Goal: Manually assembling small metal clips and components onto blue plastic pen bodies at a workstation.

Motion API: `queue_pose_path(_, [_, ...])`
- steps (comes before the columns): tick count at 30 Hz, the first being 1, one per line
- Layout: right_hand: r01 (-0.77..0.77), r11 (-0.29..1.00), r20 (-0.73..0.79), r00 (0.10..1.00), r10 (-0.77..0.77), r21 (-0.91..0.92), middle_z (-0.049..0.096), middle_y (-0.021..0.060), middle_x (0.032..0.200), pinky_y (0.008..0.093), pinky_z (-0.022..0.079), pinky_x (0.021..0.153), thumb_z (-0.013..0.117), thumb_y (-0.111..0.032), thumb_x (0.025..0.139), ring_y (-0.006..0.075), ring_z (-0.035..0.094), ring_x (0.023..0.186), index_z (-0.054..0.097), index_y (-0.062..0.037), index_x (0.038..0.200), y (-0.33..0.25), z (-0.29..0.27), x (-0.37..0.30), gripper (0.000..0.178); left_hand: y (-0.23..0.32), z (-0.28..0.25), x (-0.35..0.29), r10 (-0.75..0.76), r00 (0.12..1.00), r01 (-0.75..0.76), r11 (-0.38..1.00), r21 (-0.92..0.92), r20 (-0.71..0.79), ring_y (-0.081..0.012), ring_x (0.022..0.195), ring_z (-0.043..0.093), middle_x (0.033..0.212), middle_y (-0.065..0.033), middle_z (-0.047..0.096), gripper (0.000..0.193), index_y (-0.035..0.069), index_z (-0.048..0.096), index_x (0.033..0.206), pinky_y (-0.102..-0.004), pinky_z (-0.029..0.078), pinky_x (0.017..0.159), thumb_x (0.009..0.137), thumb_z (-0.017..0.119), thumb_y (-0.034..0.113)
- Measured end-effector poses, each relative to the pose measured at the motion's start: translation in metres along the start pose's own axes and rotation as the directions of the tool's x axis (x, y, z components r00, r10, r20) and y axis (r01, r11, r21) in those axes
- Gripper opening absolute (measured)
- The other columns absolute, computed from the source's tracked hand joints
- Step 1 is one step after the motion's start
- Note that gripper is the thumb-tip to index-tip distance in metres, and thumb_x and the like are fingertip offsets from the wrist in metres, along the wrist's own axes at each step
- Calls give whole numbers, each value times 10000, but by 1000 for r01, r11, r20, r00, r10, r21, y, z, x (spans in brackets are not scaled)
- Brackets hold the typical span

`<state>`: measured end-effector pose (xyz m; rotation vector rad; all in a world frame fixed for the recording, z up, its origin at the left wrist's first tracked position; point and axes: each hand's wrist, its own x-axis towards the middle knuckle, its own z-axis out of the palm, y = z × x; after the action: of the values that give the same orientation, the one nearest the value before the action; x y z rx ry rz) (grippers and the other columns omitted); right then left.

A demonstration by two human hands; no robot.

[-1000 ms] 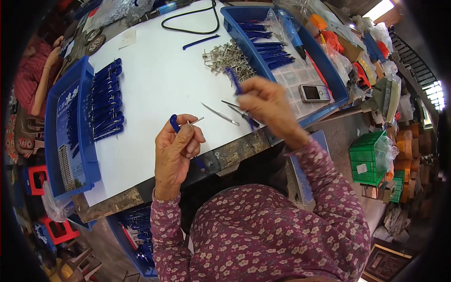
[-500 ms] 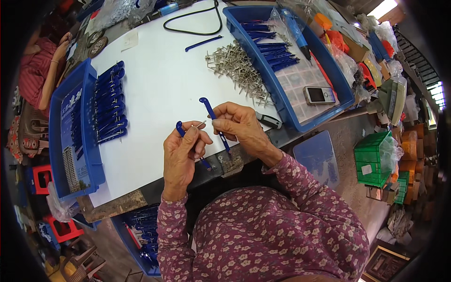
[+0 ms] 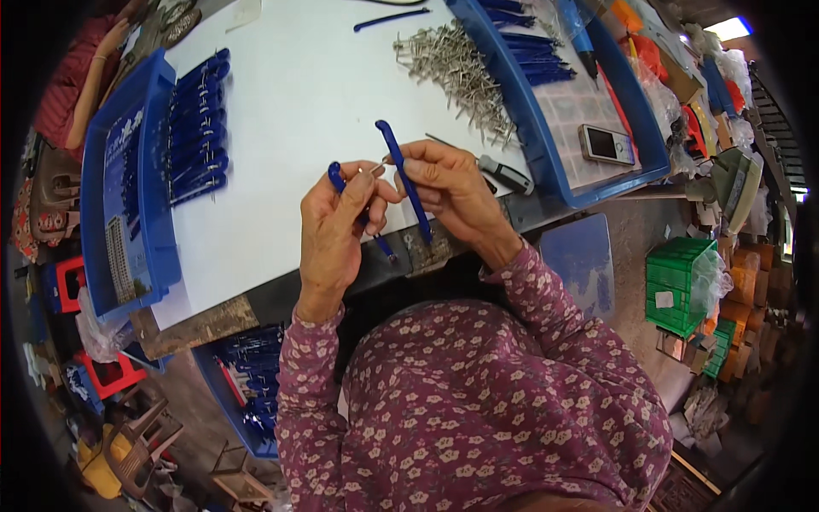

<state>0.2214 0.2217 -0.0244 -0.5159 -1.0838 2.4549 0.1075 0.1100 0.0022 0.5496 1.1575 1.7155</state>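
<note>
My left hand is closed round a slim blue plastic strip with a hooked end, its lower end poking out below the fingers. A small metal pin shows at the left fingertips and points toward the other hand. My right hand pinches a second blue plastic strip, held upright and tilted. The pin's tip meets or nearly meets this strip; I cannot tell whether it is inside. Beyond my hands lies a heap of metal pins, with one loose blue strip behind it.
A row of blue strips with pins lies beside a blue tray at left. Another blue tray at right holds strips and a mobile phone. A grey-black handled tool lies near my right hand. Below the table stands another tray.
The view has shifted, so the table sits higher in it. My hands have come closer together, bringing the pin up to the right-hand strip. That strip has turned slightly.
</note>
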Motion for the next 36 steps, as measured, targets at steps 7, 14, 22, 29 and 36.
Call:
queue_pose_path(7, [-39, 989, 43, 999, 33, 141, 485, -30, 681, 136, 266, 467, 492, -99, 879, 4, 314, 507, 512, 65, 1069, 12, -7, 2, 252, -7, -3, 0, 28, 1000, -28, 1000, -12, 10, -73, 561, 458, 750, -115, 595, 264, -54, 530, 1042, -196, 361, 486, 898, 480, 161])
queue_pose_path(14, [-88, 970, 113, 992, 63, 228, 496, -12, 684, 153, 282, 463, 500, -113, 879, 11, 307, 483, 504, 69, 1080, 16, -8, 3, 271, -8, -5, -3, 46, 999, -46, 999, 9, 2, -74, 554, 461, 743, -116, 595, 263, -54, 532, 1038, -192, 356, 476, 896, 487, 162])
queue_pose_path(22, [-84, 973, 100, 993, 64, 217, 499, -9, 645, 134, 258, 428, 511, -107, 872, 14, 309, 472, 532, 69, 1055, 20, -5, 4, 255, -7, -5, -4, 69, 997, -69, 998, 14, -16, -74, 546, 460, 735, -116, 595, 263, -56, 532, 1032, -192, 354, 470, 894, 492, 164])
queue_pose_path(29, [-53, 982, 72, 997, 41, 181, 527, 4, 650, 132, 248, 417, 527, -109, 864, 7, 325, 472, 538, 62, 1068, 23, -3, 3, 266, -8, -6, -4, 87, 996, -87, 996, 19, -31, -78, 536, 454, 734, -124, 598, 274, -59, 530, 1038, -195, 353, 464, 893, 494, 170])
queue_pose_path(36, [-50, 990, 58, 997, 43, 135, 540, 7, 656, 136, 239, 409, 536, -105, 860, 12, 322, 470, 547, 30, 1092, 24, -2, 3, 269, -8, -7, -5, 100, 994, -99, 995, 25, -48, -82, 539, 467, 727, -126, 597, 276, -64, 529, 1042, -192, 356, 463, 893, 496, 167])
